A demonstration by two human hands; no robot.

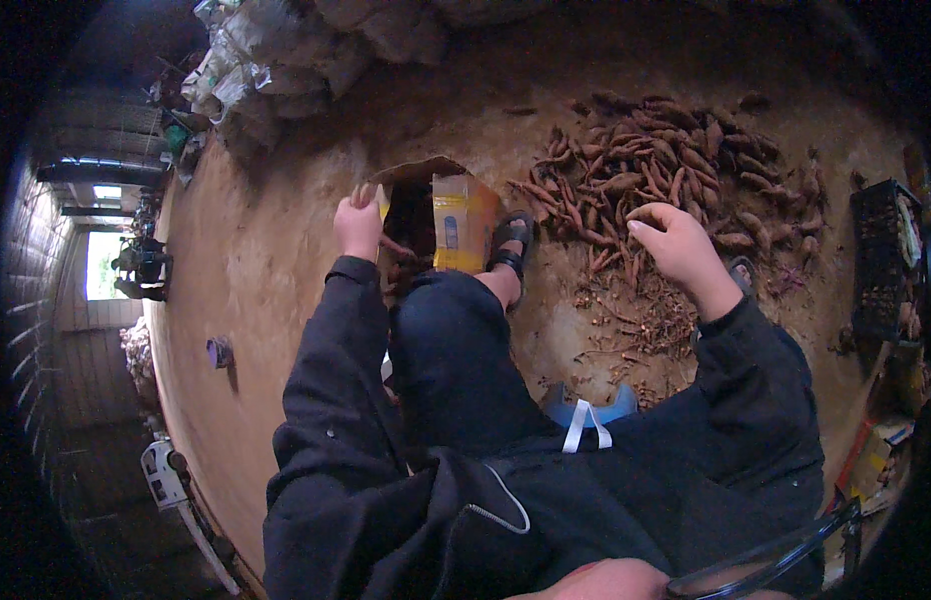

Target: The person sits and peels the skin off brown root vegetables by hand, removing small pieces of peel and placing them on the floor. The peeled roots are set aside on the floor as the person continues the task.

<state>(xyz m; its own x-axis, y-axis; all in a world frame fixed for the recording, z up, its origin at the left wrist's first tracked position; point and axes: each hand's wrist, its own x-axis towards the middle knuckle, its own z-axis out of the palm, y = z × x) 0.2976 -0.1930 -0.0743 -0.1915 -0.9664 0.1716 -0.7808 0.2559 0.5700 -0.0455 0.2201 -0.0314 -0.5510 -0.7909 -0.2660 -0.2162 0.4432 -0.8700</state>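
My left hand (358,229) is at the left side of an open cardboard box (469,225), its fingers curled on the edge of a flap. The box has yellow printing and tape and stands beside my sandalled foot. Its inside is dark, with a few reddish roots partly visible. My right hand (672,244) hovers over the near side of a large heap of sweet potatoes (660,165), thumb and fingers curved with a small gap and nothing seen between them. Thin roots and broken bits (653,330) lie scattered on the floor nearer to me.
A blue plastic stool edge (593,409) shows between my legs. A black crate (876,262) holding roots stands at the right. Sacks and plastic bags (233,67) are piled at upper left. A small purple object (219,352) lies on the left floor; people (143,262) are far off.
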